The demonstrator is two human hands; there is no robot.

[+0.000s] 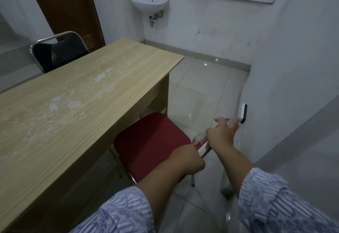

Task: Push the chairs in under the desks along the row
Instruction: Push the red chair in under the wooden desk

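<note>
Hands [189, 156] hiding red chair's [152, 141] backrest

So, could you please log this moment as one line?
left hand: gripping backrest | right hand: on backrest | red padded chair: partly under light wooden desk

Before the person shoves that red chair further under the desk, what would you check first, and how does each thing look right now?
1. Left hand has a grip on the red chair backrest: ok.
2. Right hand grip: not ok, it rests on the top edge with fingers spread.
3. Seat front already started under the desk: ok.
4. Chair lined up with the opening: not ok, it sits angled near the desk's end panel.
5. Leg room under the desk: cannot tell, it is in shadow.
6. Black chair on the far side, out of the way: ok.
</note>
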